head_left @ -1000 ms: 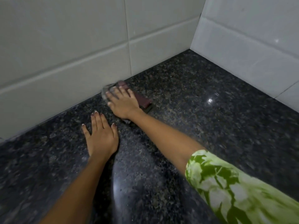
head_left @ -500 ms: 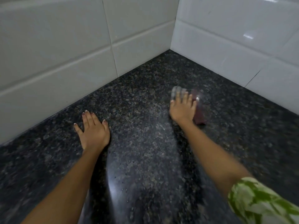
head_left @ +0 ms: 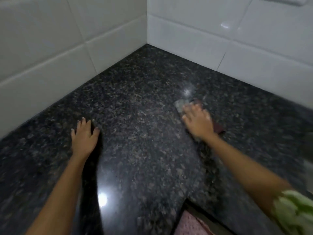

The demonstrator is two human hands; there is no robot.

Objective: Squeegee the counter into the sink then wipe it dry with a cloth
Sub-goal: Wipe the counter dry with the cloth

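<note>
My right hand [head_left: 198, 122] presses flat on a grey and maroon cloth [head_left: 219, 128] on the dark speckled granite counter [head_left: 144, 116], right of the middle. The cloth shows at the fingertips and behind the wrist; the rest is hidden under the hand, and the hand is blurred by motion. My left hand [head_left: 84, 135] lies flat on the counter at the left, fingers spread, holding nothing. No squeegee and no sink are in view.
White tiled walls [head_left: 194, 31] meet in a corner at the back of the counter. The counter's front edge shows at the bottom, with a pink fabric [head_left: 189, 223] below it. A blurred dark shape [head_left: 307, 146] sits at the right edge.
My right hand has slid the cloth from the left wall, next to my left hand, across the counter to the right. The left hand stayed flat in place.
</note>
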